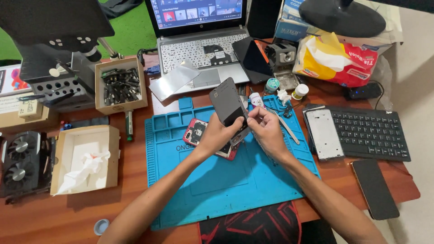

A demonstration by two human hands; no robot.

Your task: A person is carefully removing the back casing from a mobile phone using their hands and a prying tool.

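A wooden desk (68, 212) carries one blue mat (217, 190), one laptop (199, 40) and one black keyboard (370, 131). Over the mat, the left hand (217, 133) clasps a grey phone panel (226, 104), tilted upright above one opened red phone (196, 132). The right hand (266, 129) pinches the panel's lower edge. One dark phone (375, 187) lies at right; two boxes (86, 158) sit left.

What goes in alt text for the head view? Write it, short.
Over a blue rubber repair mat, the left hand holds a dark grey phone panel tilted above an opened red phone, while the right hand works at its edge.
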